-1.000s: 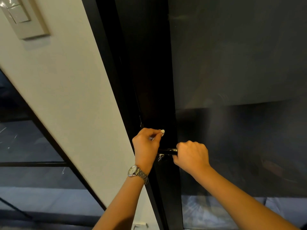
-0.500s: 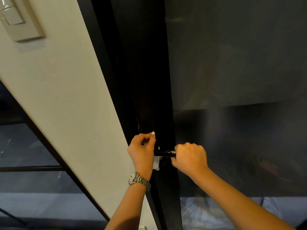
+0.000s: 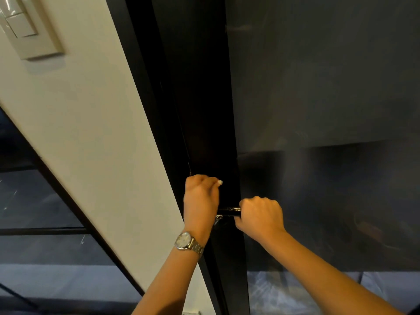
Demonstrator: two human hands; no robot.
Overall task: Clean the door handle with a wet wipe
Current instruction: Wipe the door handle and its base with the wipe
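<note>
The black door handle juts from the dark door frame, and only a short glossy stretch of it shows between my hands. My right hand grips the handle's outer end with curled fingers. My left hand, with a metal watch on its wrist, is curled against the inner end of the handle by the door edge. A small pale scrap of the wet wipe peeks out below that hand; the rest of it is hidden in the fist.
The dark glass door fills the right side. A cream wall strip with a light switch plate runs along the left, and dark glass panels lie beyond it.
My left hand dipped lower beside the handle, showing more of the wipe, then came back up. My right hand kept its grip on the handle.
</note>
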